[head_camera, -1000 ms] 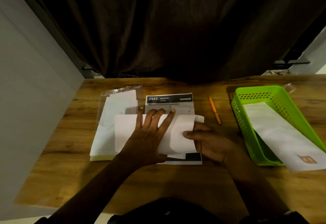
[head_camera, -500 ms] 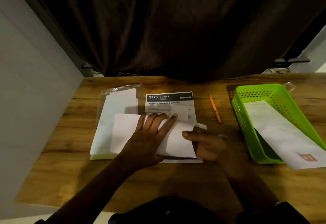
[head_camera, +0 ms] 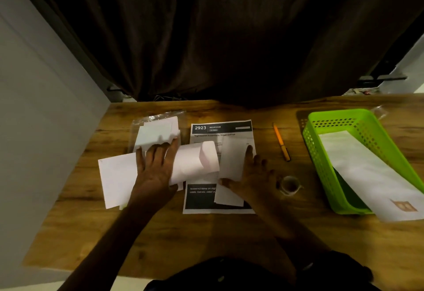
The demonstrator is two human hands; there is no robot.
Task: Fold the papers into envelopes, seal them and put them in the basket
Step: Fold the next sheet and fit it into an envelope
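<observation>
Inspector: Where is the paper?
Assessor: The folded paper [head_camera: 195,164] lies mid-table on a printed sheet [head_camera: 220,130], its flap curling up. The left hand [head_camera: 156,169] presses flat on it, fingers spread, clasping nothing, apparently to set the crease.
Inspector: The other hand?
Assessor: The right hand [head_camera: 250,176] lies open on a loose slip [head_camera: 231,160], steadying it. The green basket [head_camera: 314,153] stands well right, already holding an envelope [head_camera: 367,171]

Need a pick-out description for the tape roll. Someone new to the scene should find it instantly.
Start at the green basket on the table's right side. Just left of its near corner, beside the right hand, the tape roll lies flat on bare wood. It is the only small round ring here; the orange pen farther back is long and thin, and the rest is flat paper.
</observation>
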